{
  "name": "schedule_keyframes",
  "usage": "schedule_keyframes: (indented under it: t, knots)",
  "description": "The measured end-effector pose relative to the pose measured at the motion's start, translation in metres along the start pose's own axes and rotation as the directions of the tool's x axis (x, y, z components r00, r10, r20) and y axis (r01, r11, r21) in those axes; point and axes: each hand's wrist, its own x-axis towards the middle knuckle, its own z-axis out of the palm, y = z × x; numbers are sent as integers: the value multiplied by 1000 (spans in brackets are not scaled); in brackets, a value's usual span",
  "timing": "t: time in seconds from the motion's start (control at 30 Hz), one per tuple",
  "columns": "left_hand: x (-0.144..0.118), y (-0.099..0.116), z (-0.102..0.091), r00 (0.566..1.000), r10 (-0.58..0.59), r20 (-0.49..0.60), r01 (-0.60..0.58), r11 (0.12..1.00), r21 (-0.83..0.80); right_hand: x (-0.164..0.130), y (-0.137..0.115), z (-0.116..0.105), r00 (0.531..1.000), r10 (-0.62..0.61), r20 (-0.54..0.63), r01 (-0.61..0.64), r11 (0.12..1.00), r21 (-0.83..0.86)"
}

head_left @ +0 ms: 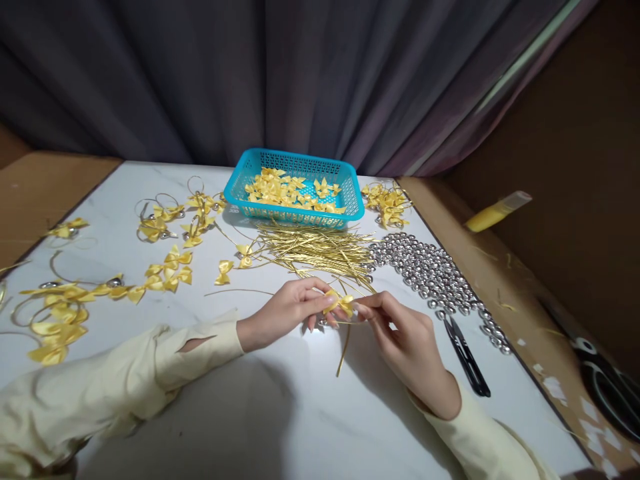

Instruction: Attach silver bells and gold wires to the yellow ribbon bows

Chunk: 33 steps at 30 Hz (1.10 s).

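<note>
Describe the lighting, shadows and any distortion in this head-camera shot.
Head view: light falls brightest on the white table near the hands, fading to dim at the curtain and the brown right side. The left hand and right hand, pinching a yellow bow, cast soft grey shadows toward the camera. Table edges splay outward, a wide-angle stretch; the sleeves at the corners look smeared.

No writing, label, brand, number or sign can be read anywhere in the view, on any of the things shown.
</note>
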Motion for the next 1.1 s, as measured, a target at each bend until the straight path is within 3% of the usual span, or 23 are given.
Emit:
schedule_keyframes:
  t: [0.3,0.63,1.1]
  knots:
    - [0,-1,2,1000,12,-1,-12,999,31,0,-2,-7,991,-79,109,100,973,-206]
    - [0,-3,3,999,52,6,-52,998,38,-4,-6,-6,996,50,71,-41,993,-111]
    - [0,-3,2,999,52,15,-53,998,40,-4,-6,-3,994,85,62,-78,992,-100]
